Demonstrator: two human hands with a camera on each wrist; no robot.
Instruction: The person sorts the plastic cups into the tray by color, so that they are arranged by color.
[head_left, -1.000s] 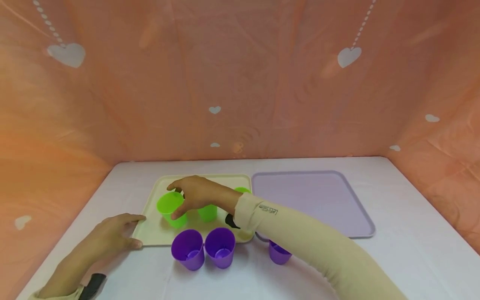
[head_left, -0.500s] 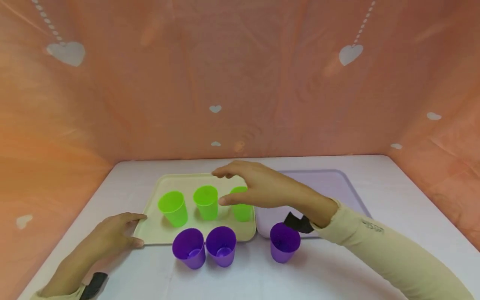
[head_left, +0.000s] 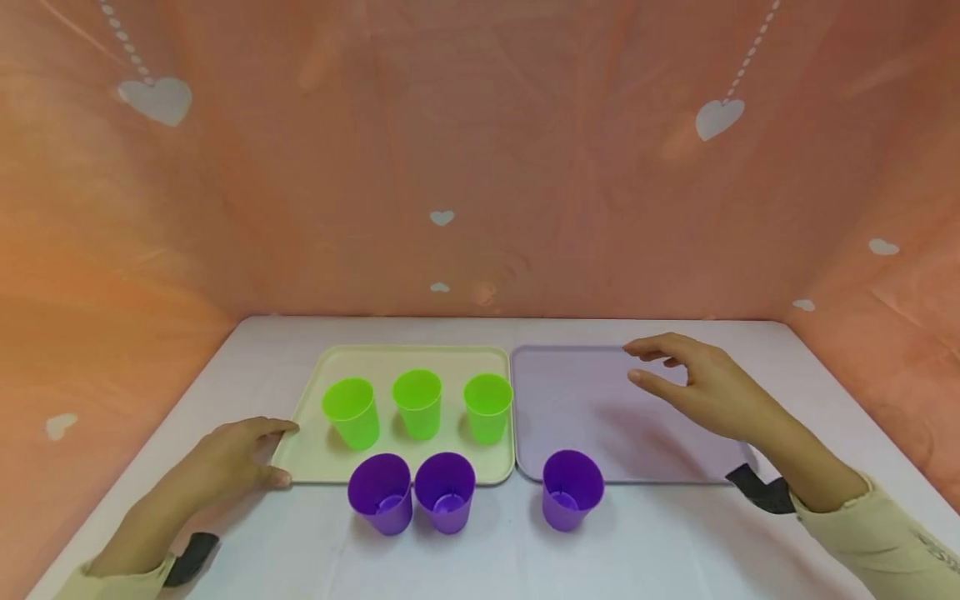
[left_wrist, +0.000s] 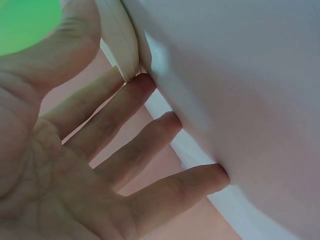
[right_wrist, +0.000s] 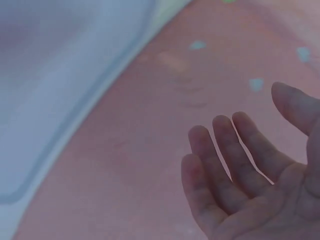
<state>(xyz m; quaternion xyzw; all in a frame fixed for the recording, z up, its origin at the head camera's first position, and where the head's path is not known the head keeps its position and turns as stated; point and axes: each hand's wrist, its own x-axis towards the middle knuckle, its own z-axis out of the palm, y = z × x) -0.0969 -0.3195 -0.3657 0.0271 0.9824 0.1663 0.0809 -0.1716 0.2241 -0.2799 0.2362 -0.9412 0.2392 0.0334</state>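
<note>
Right hand (head_left: 705, 389) has swung right, now loosely spread, gripping nothing, above the lilac rectangular plastic-looking tray (head_left: 562, 387); left hand (head_left: 221, 462), fingers apart, touches the adjacent cream rectangular plastic-looking tray (head_left: 360, 360): probably light, stiff, best held by its rim.

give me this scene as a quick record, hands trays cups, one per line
left hand: at left edge of cream tray
right hand: raised over purple tray, holding nothing
green cups: three, upright on cream tray
purple cups: three, upright on white table, two close together, one apart
trays: side by side
</note>
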